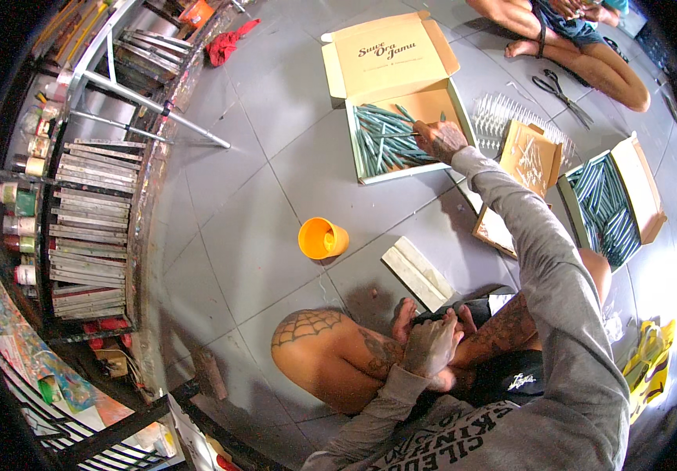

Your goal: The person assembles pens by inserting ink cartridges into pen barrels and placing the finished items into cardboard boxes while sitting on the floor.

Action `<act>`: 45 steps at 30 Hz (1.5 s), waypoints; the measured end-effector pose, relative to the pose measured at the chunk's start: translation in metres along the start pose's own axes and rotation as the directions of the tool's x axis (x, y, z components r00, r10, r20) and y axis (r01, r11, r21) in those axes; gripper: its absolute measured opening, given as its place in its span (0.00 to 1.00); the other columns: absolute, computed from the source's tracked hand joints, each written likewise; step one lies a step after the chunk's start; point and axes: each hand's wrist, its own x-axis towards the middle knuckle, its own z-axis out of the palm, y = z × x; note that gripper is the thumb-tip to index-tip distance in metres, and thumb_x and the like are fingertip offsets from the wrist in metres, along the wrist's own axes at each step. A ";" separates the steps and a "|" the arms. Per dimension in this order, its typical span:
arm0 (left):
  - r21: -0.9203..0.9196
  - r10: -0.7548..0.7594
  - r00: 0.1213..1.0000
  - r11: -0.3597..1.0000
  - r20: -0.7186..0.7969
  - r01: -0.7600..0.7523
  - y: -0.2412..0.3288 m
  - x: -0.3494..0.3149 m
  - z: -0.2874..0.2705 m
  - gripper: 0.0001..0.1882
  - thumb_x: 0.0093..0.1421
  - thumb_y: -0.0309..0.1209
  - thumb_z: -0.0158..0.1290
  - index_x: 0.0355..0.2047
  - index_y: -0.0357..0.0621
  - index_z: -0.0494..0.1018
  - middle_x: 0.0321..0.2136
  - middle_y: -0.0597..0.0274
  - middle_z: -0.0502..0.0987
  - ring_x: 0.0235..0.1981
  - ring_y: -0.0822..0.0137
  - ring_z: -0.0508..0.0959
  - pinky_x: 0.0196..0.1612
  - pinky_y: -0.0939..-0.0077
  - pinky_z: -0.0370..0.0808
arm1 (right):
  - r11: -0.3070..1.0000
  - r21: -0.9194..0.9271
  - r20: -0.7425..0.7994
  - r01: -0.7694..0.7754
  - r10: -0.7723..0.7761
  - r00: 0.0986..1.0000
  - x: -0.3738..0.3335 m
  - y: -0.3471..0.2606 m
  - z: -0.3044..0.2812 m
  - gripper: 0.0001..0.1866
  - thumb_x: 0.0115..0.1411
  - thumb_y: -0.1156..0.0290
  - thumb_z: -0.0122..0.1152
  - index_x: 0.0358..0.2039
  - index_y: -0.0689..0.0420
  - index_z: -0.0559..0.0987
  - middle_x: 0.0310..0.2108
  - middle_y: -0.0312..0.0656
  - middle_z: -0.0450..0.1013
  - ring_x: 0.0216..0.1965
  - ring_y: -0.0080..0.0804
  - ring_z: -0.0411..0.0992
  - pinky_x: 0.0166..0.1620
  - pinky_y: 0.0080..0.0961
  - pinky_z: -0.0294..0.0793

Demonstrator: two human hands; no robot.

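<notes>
An open cardboard box (359, 153) holds a heap of slim dark green sticks that look like pens (385, 141). My right hand (442, 141) reaches into its right side, fingers closed at the end of one green stick. Close to my body, my left hand (431, 344) is held over my crossed legs with its fingers drawn together; whatever they hold, if anything, is too small to make out. Beyond it on the floor lies a pale flat block (417, 272). An orange cup (323, 239) with a yellowish thing inside stands left of the block.
At the right is a second box of green sticks (605, 208). Rows of clear small pieces (503, 118) and a small box of white bits (531, 161) lie between. Scissors (562, 98) rest near another person's legs (589, 55). A loaded shelf (95, 228) lines the left.
</notes>
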 end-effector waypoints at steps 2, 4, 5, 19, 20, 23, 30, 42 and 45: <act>0.033 0.019 1.000 0.999 0.015 -0.020 0.002 0.001 -0.002 0.22 0.60 0.41 0.60 0.50 0.41 0.76 0.22 0.58 0.81 0.23 0.53 0.80 0.56 0.37 0.64 | 1.000 0.011 0.007 -0.013 0.013 1.000 -0.001 0.006 -0.003 0.11 0.59 0.62 0.65 0.39 0.51 0.77 0.25 0.46 0.79 0.28 0.49 0.79 0.32 0.45 0.77; -0.046 0.005 0.996 0.999 0.093 0.000 0.010 0.012 -0.014 0.21 0.62 0.39 0.58 0.51 0.40 0.75 0.26 0.56 0.82 0.28 0.53 0.81 0.49 0.45 0.68 | 1.000 0.024 0.014 -0.016 0.016 1.000 -0.006 0.011 -0.007 0.10 0.58 0.63 0.65 0.38 0.51 0.78 0.25 0.46 0.80 0.28 0.49 0.79 0.32 0.44 0.77; -0.120 -0.045 0.986 0.991 0.161 0.065 0.017 0.025 -0.033 0.19 0.63 0.36 0.56 0.52 0.39 0.74 0.30 0.54 0.82 0.30 0.53 0.82 0.41 0.52 0.73 | 0.998 0.061 0.017 0.008 -0.009 1.000 -0.002 -0.004 -0.007 0.10 0.58 0.63 0.65 0.38 0.51 0.78 0.25 0.46 0.80 0.28 0.49 0.79 0.32 0.44 0.77; -0.579 -0.293 0.785 0.809 -0.546 -0.101 0.004 0.075 -0.215 0.29 0.72 0.44 0.49 0.65 0.35 0.65 0.58 0.51 0.74 0.55 0.62 0.76 0.48 0.72 0.77 | 0.830 0.551 -0.197 0.086 0.029 0.980 -0.091 -0.172 -0.266 0.11 0.50 0.67 0.70 0.32 0.57 0.80 0.17 0.47 0.74 0.20 0.44 0.77 0.25 0.39 0.75; -0.610 -0.240 0.843 0.782 -0.482 -0.126 0.009 0.079 -0.213 0.30 0.72 0.45 0.49 0.64 0.34 0.65 0.58 0.51 0.74 0.56 0.61 0.76 0.49 0.72 0.76 | 0.808 0.589 -0.155 0.000 0.113 0.981 -0.104 -0.183 -0.280 0.11 0.49 0.68 0.70 0.31 0.57 0.79 0.16 0.46 0.73 0.18 0.41 0.76 0.24 0.37 0.73; -0.657 -0.107 0.944 0.742 -0.313 -0.134 0.036 0.082 -0.211 0.30 0.71 0.46 0.50 0.64 0.34 0.67 0.59 0.52 0.75 0.58 0.61 0.75 0.52 0.72 0.76 | 0.737 0.669 -0.124 -0.099 0.242 0.962 -0.128 -0.212 -0.294 0.11 0.48 0.69 0.72 0.30 0.56 0.79 0.13 0.40 0.68 0.14 0.30 0.68 0.21 0.32 0.67; -0.817 -0.195 0.965 0.575 -0.175 -0.032 0.052 0.096 -0.211 0.15 0.70 0.33 0.54 0.50 0.32 0.76 0.38 0.62 0.81 0.38 0.76 0.77 0.45 0.83 0.73 | 0.667 0.745 -0.156 -0.025 0.210 0.965 -0.152 -0.218 -0.304 0.11 0.55 0.69 0.67 0.34 0.59 0.77 0.17 0.28 0.63 0.16 0.14 0.51 0.21 0.19 0.50; -0.868 -0.174 0.962 0.419 0.212 0.267 0.036 0.095 -0.186 0.30 0.62 0.37 0.44 0.63 0.37 0.69 0.27 0.78 0.61 0.22 0.84 0.55 0.26 0.88 0.55 | 0.002 0.997 -0.072 0.078 0.414 0.907 -0.160 -0.165 -0.251 0.11 0.74 0.64 0.51 0.44 0.59 0.71 0.27 0.35 0.67 0.24 0.20 0.64 0.23 0.17 0.62; -0.831 -0.201 0.959 0.486 0.198 0.273 0.035 0.099 -0.183 0.31 0.61 0.38 0.44 0.63 0.37 0.68 0.28 0.77 0.62 0.23 0.84 0.55 0.26 0.89 0.55 | 0.082 0.996 -0.077 0.046 0.435 0.897 -0.155 -0.166 -0.254 0.11 0.73 0.65 0.52 0.44 0.60 0.72 0.26 0.36 0.69 0.22 0.19 0.64 0.22 0.16 0.61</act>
